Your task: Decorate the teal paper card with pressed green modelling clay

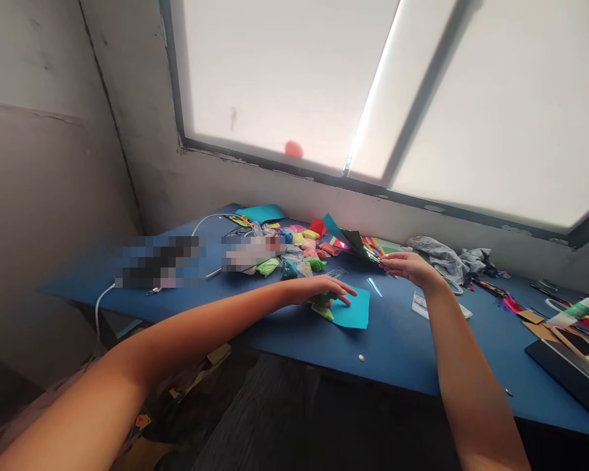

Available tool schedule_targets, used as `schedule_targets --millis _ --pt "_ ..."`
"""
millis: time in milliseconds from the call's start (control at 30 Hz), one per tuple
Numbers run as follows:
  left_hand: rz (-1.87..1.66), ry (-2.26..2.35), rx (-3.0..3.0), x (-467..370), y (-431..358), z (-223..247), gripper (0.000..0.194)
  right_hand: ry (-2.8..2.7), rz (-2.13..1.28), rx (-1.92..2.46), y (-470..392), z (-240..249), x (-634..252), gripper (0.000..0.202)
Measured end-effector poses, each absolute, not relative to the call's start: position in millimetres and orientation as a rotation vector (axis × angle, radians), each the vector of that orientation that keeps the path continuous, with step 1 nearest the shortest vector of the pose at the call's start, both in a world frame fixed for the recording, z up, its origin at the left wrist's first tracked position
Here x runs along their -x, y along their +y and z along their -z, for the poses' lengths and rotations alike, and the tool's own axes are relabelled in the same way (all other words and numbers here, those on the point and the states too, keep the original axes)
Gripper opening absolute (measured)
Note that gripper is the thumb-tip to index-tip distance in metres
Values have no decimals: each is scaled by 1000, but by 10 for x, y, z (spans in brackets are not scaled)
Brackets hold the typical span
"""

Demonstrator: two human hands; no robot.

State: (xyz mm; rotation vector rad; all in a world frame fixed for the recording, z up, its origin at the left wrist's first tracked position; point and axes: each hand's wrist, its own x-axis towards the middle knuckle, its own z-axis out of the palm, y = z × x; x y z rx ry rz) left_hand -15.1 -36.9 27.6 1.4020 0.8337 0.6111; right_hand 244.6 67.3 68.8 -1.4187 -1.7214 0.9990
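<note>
- Your right hand (405, 267) is pinching a thin item (374, 256).
- Your left hand (319, 289) is extending fingers over the blue card (358, 315); I cannot tell whether it is gripping the green piece (326, 299).
- The blue card is lying on the table (397, 356).
- Packets (310, 243) are sitting beyond your left hand.

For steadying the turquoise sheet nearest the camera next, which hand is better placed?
Probably the left hand: it reaches over the turquoise sheet, while the right hand is off it, farther right.
</note>
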Motion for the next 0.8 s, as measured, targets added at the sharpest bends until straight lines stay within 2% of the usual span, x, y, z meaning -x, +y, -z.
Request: schedule_targets --millis 267,367,467,667,800 --pt "-580 839 -1395 173 -342 -256 31 -1831 -733 1581 732 -623 -2430 16" --pt "-580 842 -1400 172 -342 -260 32 -1868 -573 1668 784 -595 -2451 13" --pt "-585 849 -1410 164 -350 -270 29 -1885 -496 1713 817 -594 -2470 19" --pt "-580 843 -1448 144 -402 -321 24 -1773 -456 1658 795 -719 -2596 6" --pt "-572 830 -1509 145 -425 -351 27 -1739 -621 1545 751 -760 -2631 17"
